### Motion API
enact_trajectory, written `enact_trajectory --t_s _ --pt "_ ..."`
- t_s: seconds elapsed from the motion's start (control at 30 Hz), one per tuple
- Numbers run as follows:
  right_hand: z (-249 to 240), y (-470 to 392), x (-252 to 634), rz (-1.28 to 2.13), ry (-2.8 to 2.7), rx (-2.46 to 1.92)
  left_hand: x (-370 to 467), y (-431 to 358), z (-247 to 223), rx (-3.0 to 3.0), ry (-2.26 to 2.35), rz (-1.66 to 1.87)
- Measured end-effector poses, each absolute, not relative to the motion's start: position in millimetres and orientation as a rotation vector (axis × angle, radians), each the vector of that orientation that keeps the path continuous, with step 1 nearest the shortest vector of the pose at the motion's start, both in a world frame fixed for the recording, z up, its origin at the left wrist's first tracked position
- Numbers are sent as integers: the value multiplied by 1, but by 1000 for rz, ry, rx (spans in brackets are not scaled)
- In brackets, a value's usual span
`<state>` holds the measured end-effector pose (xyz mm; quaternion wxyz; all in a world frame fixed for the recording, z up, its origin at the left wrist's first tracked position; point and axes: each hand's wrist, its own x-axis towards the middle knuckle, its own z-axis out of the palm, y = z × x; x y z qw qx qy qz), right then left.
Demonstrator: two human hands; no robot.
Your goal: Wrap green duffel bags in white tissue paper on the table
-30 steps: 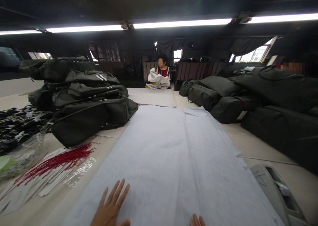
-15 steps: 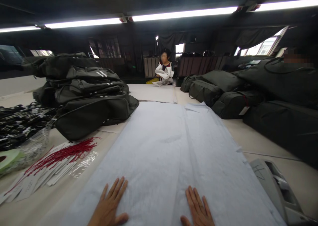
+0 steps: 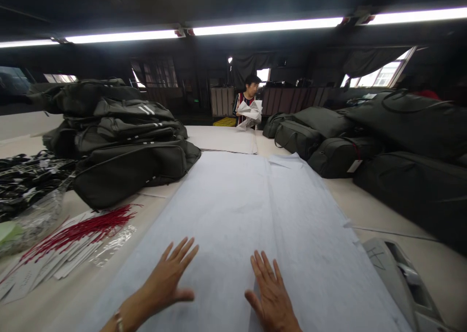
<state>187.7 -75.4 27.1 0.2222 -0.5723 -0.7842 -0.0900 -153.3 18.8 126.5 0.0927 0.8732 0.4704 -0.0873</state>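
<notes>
A long white sheet (image 3: 226,215), paper-like with a lengthwise crease, runs away from me over the table. Over its near left part is my left hand (image 3: 166,276), fingers spread and thumb pointing right, holding nothing. My right hand (image 3: 270,293) is across from it near the crease, also flat with the fingers apart and nothing in it. Whether the palms press on the sheet or hover just above it I cannot tell. The sheet's far right corner is folded and wrinkled.
Dark bags (image 3: 131,166) are piled on the left, and more dark bags (image 3: 401,176) on the right. Tags with red strings (image 3: 83,235) lie left, near black straps (image 3: 32,176). A grey device (image 3: 401,278) stands right. Beyond the table, a person (image 3: 248,103) holds crumpled white material.
Both hands have moved forward over the sheet and closer together. More of my left forearm shows. The person at the far end has shifted right and turned.
</notes>
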Motion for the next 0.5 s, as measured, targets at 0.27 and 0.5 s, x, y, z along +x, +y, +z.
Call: enact_trajectory --t_s 0.27,0.5 --pt "-15 -64 193 -533 -2313 -1342 61 118 106 2626 1174 104" --pt "-17 -64 197 -539 -2275 -1295 88 122 49 2536 1154 61"
